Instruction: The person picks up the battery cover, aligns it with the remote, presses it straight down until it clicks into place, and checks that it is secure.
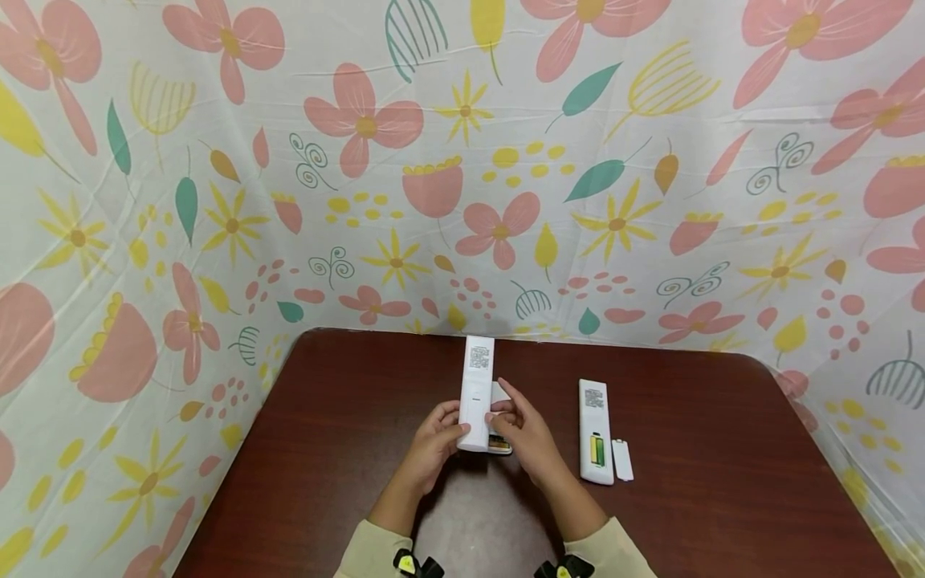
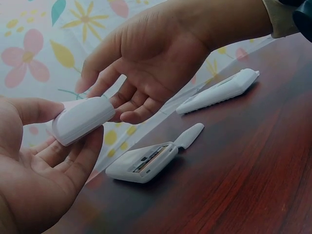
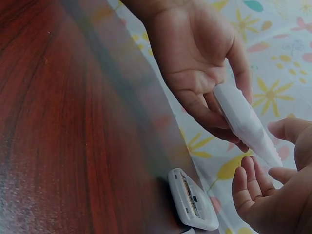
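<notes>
My left hand (image 1: 432,446) grips a white remote control (image 1: 477,385) near its lower end, thumb on one side and fingers beneath. The remote is held above the table with its labelled back up and its battery cover on. My right hand (image 1: 533,440) is at its right edge, fingers loosely bent; in the right wrist view these fingers (image 3: 249,180) do not close round it. Partly hidden below lies a second white remote (image 2: 141,163), its battery bay uncovered with batteries inside. A loose white cover (image 2: 190,135) lies by it.
To the right on the dark brown table (image 1: 708,449) lies a third white remote (image 1: 594,401), back up, with green batteries (image 1: 596,449) in its uncovered bay. Its battery cover (image 1: 622,460) is beside it. A flower-patterned cloth (image 1: 499,160) hangs round the table's back and sides.
</notes>
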Demonstrator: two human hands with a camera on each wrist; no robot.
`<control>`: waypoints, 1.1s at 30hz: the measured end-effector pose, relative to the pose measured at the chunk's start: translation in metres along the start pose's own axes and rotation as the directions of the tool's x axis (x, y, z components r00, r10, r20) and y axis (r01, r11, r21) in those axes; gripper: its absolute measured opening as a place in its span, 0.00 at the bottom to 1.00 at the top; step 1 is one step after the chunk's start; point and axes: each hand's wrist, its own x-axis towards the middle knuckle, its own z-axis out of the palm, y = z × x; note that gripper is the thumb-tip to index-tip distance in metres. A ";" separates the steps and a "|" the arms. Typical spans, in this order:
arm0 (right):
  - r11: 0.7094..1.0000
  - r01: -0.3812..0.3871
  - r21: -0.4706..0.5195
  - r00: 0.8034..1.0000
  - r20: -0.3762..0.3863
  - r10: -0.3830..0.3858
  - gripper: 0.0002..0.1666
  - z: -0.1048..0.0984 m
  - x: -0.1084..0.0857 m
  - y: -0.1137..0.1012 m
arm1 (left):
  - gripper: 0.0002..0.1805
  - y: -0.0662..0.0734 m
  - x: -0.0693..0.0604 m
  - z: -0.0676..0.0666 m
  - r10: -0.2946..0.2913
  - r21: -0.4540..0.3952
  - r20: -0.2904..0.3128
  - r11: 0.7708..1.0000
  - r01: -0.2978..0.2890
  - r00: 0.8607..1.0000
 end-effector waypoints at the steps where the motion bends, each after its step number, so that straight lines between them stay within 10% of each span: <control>1: 1.000 0.000 -0.001 1.000 0.002 0.000 0.40 0.000 0.000 0.001 | 0.27 0.000 0.000 0.000 -0.001 0.002 0.000 1.000 0.001 1.000; 33: 1.000 0.004 0.008 1.000 0.023 -0.004 0.41 0.024 -0.004 0.004 | 0.27 -0.002 -0.005 -0.009 -0.003 0.005 -0.042 1.000 0.003 0.999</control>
